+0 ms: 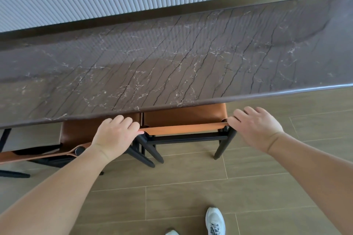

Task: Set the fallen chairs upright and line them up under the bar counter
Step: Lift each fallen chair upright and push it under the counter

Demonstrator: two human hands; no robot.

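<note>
Under the near edge of the desk point(172, 59) stands the chair point(185, 118) you are working on, upright, its tan seat partly tucked beneath the stone top and its backrest strap running left to right, parallel to the desk's edge. Your two hands sit at the two ends of that strap, so the chair lies straight ahead of you, between your arms, and neither hand is clearly the nearer.

Your left hand point(114, 133) curls its fingers over the strap's left end and grips it. Your right hand point(254, 126) rests at the right end, beside the dark rear post; its fingers bend down over the corner, but you cannot tell from here whether they truly clasp it or only press on it.

To the left of this chair a second chair point(80, 135) also stands under the desk, its backrest angled rather than parallel to the edge, so it looks less squarely set.

Judging by the seat still showing, a straight push toward the desk seems to be what remains for this one, with both hands kept level so it does not twist into its neighbour.
</note>
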